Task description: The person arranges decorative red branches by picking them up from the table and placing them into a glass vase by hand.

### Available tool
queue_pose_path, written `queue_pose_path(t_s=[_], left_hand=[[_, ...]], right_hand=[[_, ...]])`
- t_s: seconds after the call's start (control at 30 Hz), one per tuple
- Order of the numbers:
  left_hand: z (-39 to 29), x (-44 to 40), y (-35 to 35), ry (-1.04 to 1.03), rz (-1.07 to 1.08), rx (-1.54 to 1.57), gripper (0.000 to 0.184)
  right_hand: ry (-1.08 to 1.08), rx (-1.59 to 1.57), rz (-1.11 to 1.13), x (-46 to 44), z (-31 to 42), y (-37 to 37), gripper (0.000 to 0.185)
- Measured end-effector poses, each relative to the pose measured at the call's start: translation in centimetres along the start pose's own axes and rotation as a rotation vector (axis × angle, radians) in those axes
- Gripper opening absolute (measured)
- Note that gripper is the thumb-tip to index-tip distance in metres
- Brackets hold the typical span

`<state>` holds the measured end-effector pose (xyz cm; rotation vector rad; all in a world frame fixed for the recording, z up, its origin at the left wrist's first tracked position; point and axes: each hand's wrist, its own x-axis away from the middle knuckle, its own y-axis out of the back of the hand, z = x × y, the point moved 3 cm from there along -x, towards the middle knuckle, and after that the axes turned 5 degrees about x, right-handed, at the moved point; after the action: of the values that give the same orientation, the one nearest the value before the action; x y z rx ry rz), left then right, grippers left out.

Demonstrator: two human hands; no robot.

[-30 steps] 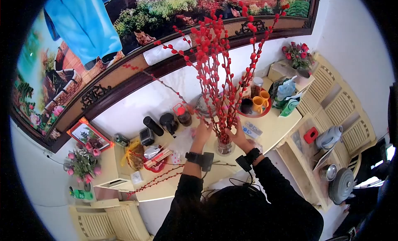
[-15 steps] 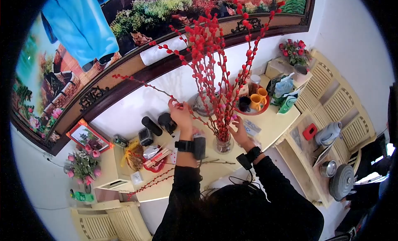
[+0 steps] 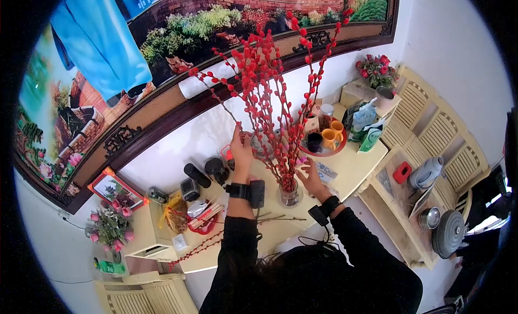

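Tall branches with red buds [image 3: 261, 76] stand in a clear glass vase [image 3: 290, 196] on the cream table. My left hand [image 3: 241, 152] is closed on one budded branch [image 3: 222, 102] on the left side of the bunch, which leans up and to the left. At the right of the vase, my right hand [image 3: 311, 180] is open, its fingers apart beside the lower stems; I cannot tell whether it touches them. More budded branches [image 3: 202, 249] lie flat on the table near my left forearm, their bare ends pointing right.
A red tray [image 3: 339, 146] with orange mugs [image 3: 329, 137] stands behind on the right. Left of the vase are dark canisters [image 3: 197, 174], a red basket [image 3: 204, 227] and a framed picture [image 3: 116, 187]. A large framed mural [image 3: 216, 33] hangs behind.
My left hand has brought its branch from a low leftward slant to a steeper one, closer to the bunch. My right hand has shifted slightly down, with its fingers spread.
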<state>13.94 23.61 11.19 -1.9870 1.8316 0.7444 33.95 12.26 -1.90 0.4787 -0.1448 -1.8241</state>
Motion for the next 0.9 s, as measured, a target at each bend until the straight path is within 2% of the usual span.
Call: queue_pose_path(t_s=[0.23,0.33,0.43,0.47,0.57,0.6,0.67,0.7,0.73,0.8,0.83,0.87,0.9], left_hand=[[1.0,-0.8,-0.6,-0.036,0.052,0.025,0.045],[-1.0,-0.3,-0.1,0.205,0.056,0.165,0.048],[0.3,0.0,0.9,0.147,0.059,0.071,0.051],[0.9,0.2,1.3,0.207,0.071,0.17,0.059],[-0.3,1.1,2.9,0.222,0.014,0.214,0.067],[-1.6,1.6,3.3,0.246,0.001,0.305,0.069],[-0.1,3.3,5.0,0.217,-0.006,0.301,0.068],[1.0,4.4,6.1,0.202,-0.015,0.29,0.067],[2.2,6.0,7.1,0.142,-0.083,0.108,0.061],[3.6,10.1,8.8,0.358,-0.204,0.574,0.044],[8.0,13.6,10.5,0.411,-0.123,0.524,0.03],[11.9,17.4,12.2,0.466,-0.039,0.48,0.02],[11.7,19.7,14.1,0.571,-0.043,0.201,0.018]], right_hand=[[-0.035,-0.003,0.013,0.2,-0.2,0.0,0.067],[-0.045,-0.013,0.013,0.4,-0.2,0.0,0.067],[-0.059,0.009,0.001,0.6,-1.3,0.2,0.068],[-0.064,-0.019,-0.018,0.7,-1.8,0.1,0.069],[-0.096,0.01,-0.015,1.3,-3.3,0.2,0.069],[-0.086,0.012,-0.027,1.7,-4.7,0.0,0.065],[0.17,0.232,0.012,1.9,-10.6,-0.2,0.061],[-0.069,0.0,0.046,2.5,-10.5,-0.2,0.059],[-0.212,-0.151,0.03,3.3,-8.6,0.4,0.057],[-0.266,-0.237,-0.009,4.4,-6.4,0.7,0.055],[-0.167,-0.18,-0.033,5.3,-6.8,0.8,0.054],[-0.241,-0.178,-0.064,5.9,-8.5,1.1,0.055],[-0.316,-0.169,-0.098,6.6,-9.9,0.7,0.056]])
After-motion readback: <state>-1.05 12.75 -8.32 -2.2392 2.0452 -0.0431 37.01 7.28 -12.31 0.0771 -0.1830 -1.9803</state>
